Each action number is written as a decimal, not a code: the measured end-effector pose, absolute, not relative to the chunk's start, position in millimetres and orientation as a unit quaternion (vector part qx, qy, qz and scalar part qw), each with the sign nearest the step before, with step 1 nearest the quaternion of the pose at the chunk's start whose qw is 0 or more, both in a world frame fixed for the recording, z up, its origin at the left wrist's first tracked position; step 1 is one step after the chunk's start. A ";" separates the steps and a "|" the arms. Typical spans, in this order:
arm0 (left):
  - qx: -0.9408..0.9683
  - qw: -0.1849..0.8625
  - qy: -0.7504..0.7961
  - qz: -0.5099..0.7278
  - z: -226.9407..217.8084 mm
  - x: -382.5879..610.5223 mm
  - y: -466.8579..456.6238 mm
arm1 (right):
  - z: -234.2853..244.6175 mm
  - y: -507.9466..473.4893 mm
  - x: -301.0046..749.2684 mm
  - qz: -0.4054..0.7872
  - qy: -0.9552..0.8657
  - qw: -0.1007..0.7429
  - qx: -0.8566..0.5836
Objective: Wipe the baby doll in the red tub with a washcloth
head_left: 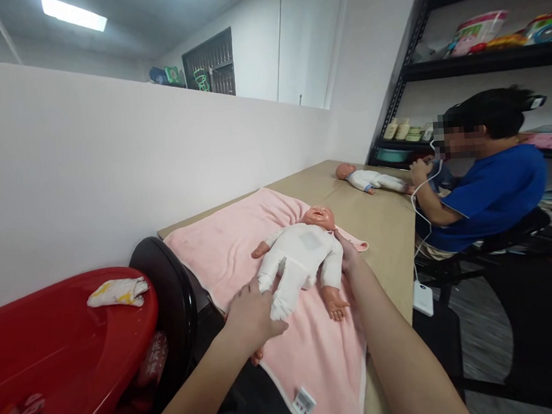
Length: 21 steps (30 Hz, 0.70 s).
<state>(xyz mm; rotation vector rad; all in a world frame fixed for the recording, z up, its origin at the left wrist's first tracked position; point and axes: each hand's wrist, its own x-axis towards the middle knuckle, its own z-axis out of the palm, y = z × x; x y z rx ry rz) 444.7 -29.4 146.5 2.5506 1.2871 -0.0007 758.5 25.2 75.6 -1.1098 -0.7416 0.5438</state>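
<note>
Pink towel [225, 229] covers part of a tan table [385, 240]. From the head view, the left hand [249, 316] rests at the white-clothed doll's [302, 249] lower leg, thumb spread; the right hand [347, 252] reaches behind its shoulder, fingers mostly hidden. Whether either grips, I cannot tell. The doll lies face-up between them. The towel's label [303, 404] is unreadable.

this looks like a baby-care training room: dolls [296, 259] on a table [382, 237], a red tub [84, 343], stocked shelves [483, 64].
</note>
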 end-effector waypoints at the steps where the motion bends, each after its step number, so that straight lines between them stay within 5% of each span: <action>1: 0.885 0.143 0.444 0.001 146.2 444.7 -29.5 | 75.1 25.0 754.5 0.255 -0.337 0.753 -0.504; 21: 0.856 0.112 0.494 -0.100 153.3 443.0 -34.8 | 76.2 24.0 746.1 0.268 -0.140 0.864 -0.402</action>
